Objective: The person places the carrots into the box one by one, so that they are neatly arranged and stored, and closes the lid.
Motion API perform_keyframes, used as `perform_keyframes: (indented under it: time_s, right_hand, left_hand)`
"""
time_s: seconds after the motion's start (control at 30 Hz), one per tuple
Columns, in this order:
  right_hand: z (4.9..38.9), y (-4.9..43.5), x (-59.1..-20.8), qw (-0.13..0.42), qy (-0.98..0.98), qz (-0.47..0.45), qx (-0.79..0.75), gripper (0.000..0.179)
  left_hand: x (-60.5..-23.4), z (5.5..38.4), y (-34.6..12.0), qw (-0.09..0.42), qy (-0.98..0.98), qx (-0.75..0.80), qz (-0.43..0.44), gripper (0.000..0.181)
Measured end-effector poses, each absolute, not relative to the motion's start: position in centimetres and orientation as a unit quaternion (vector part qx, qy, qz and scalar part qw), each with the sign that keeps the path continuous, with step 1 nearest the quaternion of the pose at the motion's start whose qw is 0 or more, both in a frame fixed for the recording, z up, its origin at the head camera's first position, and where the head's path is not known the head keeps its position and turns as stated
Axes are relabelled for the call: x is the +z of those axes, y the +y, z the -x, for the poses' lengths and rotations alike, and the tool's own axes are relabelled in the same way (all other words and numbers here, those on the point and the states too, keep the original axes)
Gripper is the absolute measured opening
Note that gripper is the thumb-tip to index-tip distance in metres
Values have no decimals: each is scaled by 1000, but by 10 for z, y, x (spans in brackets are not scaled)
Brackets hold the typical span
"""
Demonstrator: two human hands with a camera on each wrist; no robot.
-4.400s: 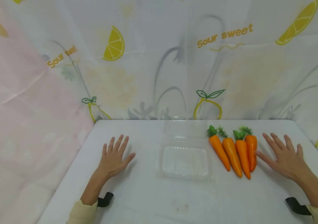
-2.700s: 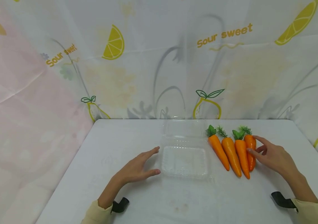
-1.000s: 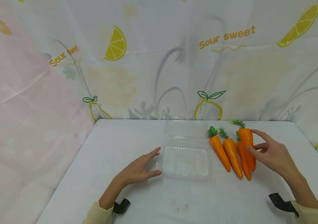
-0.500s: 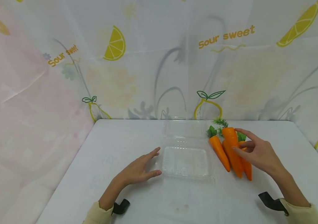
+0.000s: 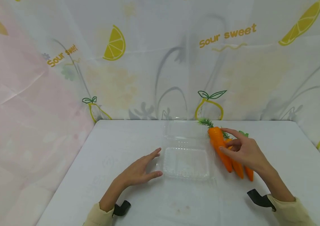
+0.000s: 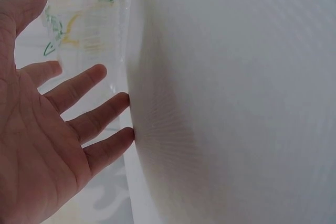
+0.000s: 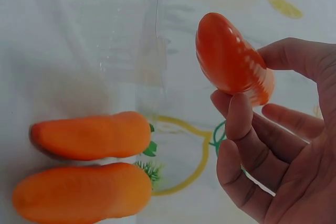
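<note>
My right hand pinches an orange carrot with a feathery green top between thumb and fingers. In the right wrist view the held carrot is raised, its tip toward the camera. Other carrots lie below: one with leafy green, another with a feathery top. A further carrot is partly hidden behind the right hand. My left hand has its fingers spread at the left edge of a clear plastic container; the left wrist view shows its palm holding nothing.
The container's clear lid lies hinged back toward the far table edge. All of it stands on a white table. A printed cloth with lemon pictures hangs close behind the table, and a pinkish cloth hangs at the left.
My right hand has gripped the rightmost carrot, lifted it and carried it left across the other carrots toward the container. Earlier the left hand came in from the left to the container; since then it stays.
</note>
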State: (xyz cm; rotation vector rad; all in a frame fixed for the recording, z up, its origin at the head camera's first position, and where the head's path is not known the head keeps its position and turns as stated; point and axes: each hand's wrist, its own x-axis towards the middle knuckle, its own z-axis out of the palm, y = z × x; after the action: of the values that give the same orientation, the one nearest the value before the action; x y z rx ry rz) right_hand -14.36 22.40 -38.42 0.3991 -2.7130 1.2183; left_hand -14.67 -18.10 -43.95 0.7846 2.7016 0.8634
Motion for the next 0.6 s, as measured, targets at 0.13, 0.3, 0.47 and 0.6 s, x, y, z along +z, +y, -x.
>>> perform_keyframes:
  time_s: [0.13, 0.3, 0.47, 0.6]
  right_hand:
    - [147, 215, -385, 67, -892, -150, 420, 59]
    - [150, 204, -386, 61, -884, -167, 432, 58]
    - [152, 195, -390, 51, -878, -182, 440, 57]
    - [153, 188, -392, 70, -875, -203, 434, 58]
  left_hand:
    - [-439, 147, -181, 98, 914, 291, -266, 89]
    - [-439, 147, -181, 97, 913, 296, -264, 87]
    - [-439, 147, -181, 98, 912, 297, -263, 88]
    - [-440, 147, -181, 100, 913, 297, -260, 88]
